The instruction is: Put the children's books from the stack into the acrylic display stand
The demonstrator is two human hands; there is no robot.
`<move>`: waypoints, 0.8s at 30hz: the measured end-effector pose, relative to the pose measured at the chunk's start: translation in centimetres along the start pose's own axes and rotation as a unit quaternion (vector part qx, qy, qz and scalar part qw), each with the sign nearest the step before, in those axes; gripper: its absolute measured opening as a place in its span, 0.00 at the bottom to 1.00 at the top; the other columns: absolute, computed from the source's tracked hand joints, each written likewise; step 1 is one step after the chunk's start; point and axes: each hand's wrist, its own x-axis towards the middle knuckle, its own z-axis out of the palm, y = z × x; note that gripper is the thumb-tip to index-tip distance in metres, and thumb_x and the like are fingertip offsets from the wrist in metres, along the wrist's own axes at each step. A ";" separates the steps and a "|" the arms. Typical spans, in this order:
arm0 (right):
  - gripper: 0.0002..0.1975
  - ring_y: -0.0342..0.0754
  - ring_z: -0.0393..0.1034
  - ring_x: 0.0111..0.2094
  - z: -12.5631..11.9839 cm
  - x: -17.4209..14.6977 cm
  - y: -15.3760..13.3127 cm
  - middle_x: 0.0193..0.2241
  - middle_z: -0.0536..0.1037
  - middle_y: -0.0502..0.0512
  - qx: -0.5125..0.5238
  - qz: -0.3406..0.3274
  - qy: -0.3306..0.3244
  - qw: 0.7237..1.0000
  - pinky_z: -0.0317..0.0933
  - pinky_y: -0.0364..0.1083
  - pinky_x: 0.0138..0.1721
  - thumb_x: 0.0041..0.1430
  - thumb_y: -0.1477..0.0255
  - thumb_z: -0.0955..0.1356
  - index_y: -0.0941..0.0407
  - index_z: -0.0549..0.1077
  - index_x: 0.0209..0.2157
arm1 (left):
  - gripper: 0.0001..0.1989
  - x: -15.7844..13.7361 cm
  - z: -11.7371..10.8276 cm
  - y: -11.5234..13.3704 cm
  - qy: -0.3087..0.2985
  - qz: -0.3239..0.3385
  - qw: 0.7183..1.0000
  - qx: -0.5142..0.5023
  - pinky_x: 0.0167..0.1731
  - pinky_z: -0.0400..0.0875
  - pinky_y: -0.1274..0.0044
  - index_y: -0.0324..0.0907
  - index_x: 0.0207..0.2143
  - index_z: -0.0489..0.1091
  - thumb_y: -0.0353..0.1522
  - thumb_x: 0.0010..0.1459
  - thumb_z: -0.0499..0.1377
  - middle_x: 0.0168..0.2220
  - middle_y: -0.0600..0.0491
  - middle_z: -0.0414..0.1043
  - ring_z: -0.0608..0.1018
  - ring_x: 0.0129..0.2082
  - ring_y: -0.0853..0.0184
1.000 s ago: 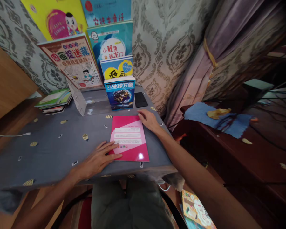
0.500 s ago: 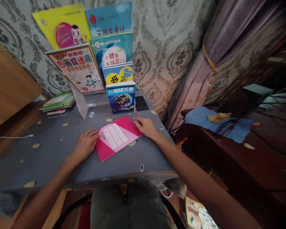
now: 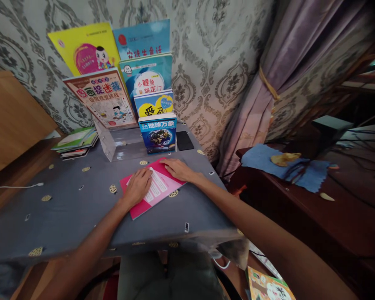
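I see a table (image 3: 65, 208) covered in a grey cloth dotted with small gold and white marks. A pink booklet (image 3: 150, 189) lies flat on it, turned at a slant, toward the far right. Beyond that, a clear acrylic stand (image 3: 118, 143) sits on the far side holding upright books, with a blue globe book (image 3: 158, 134) at its front. Just right of the stand lies a small black object (image 3: 184, 140). On the far left, a stack of thin books (image 3: 75, 142) rests flat. A white cable (image 3: 15, 186) trails in from the left edge.
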 end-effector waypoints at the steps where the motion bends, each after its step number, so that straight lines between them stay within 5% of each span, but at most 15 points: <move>1: 0.21 0.53 0.70 0.58 0.0 0.4 0.2 0.58 0.75 0.61 0.000 0.000 -0.004 1.000 0.61 0.56 0.60 0.68 0.75 0.59 0.56 0.70 0.59 | 0.15 -0.1 0.0 0.0 0.001 -0.003 1.000 -0.001 0.53 0.69 0.63 0.40 0.53 0.68 0.31 0.69 0.47 0.53 0.44 0.72 0.73 0.52 0.58; 8: 0.20 0.53 0.64 0.63 0.4 0.4 0.7 0.61 0.72 0.63 0.028 -0.015 0.011 0.999 0.57 0.58 0.64 0.67 0.76 0.61 0.57 0.71 0.58 | 0.15 0.0 -0.1 0.3 -0.008 -0.014 1.000 0.005 0.55 0.68 0.63 0.39 0.53 0.68 0.31 0.69 0.47 0.53 0.44 0.72 0.74 0.52 0.58; 19: 0.17 0.55 0.72 0.57 -1.9 -10.1 -1.2 0.52 0.79 0.59 0.080 -0.005 0.058 0.995 0.64 0.60 0.58 0.68 0.70 0.61 0.52 0.76 0.52 | 0.16 0.1 -0.1 0.3 -0.027 -0.028 0.999 0.015 0.54 0.68 0.63 0.38 0.53 0.68 0.30 0.69 0.46 0.53 0.43 0.73 0.73 0.53 0.57; 24: 0.16 0.55 0.76 0.51 -2.9 -11.6 -2.2 0.50 0.81 0.58 0.123 0.033 0.071 0.989 0.68 0.57 0.54 0.67 0.70 0.62 0.51 0.78 0.49 | 0.15 0.4 -0.7 1.8 -0.040 -0.015 0.999 -0.002 0.56 0.67 0.61 0.39 0.51 0.70 0.36 0.70 0.49 0.55 0.42 0.71 0.72 0.55 0.55</move>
